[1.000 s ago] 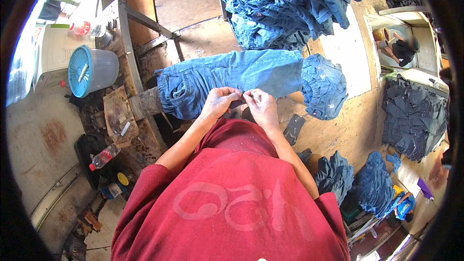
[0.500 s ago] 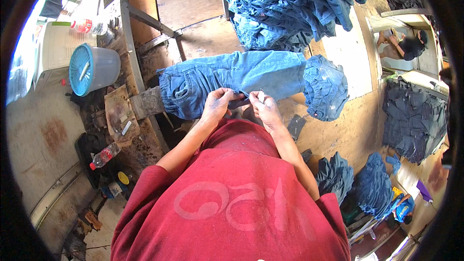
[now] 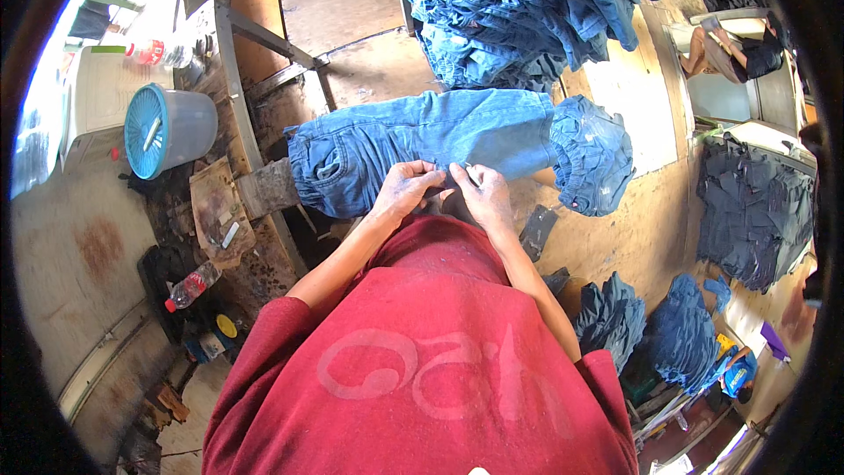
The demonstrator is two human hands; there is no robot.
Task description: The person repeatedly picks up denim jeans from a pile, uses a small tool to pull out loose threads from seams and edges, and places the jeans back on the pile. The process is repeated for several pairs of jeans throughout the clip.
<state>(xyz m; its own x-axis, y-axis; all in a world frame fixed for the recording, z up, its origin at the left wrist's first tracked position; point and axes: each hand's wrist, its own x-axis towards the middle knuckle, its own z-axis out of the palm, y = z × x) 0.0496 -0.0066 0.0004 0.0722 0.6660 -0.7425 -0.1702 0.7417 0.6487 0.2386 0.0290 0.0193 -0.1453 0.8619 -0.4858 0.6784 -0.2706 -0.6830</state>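
A pair of blue jeans (image 3: 352,145) is stretched over a narrow board in front of me, its pocket end to the left. My left hand (image 3: 406,192) is closed in a pinch at the near edge of the denim. Close beside it, my right hand (image 3: 485,198) has its fingers pinched together too. Something small and dark shows between the two hands, but what the fingertips hold is too small to make out. Bunched blue denim with a gathered waistband (image 3: 591,154) covers the right end of the board.
Beyond the board rises a big heap of blue jeans (image 3: 519,13). To the left stand a bucket with a blue lid (image 3: 180,127) and a plastic bottle (image 3: 193,286). Dark garments (image 3: 756,211) and blue denim piles (image 3: 677,334) lie at right. Two other people are farther off at right.
My right hand's fingertips have turned inward; the small pale thing seen at them before is no longer visible. The jeans stay in place. The person at far right has shifted posture.
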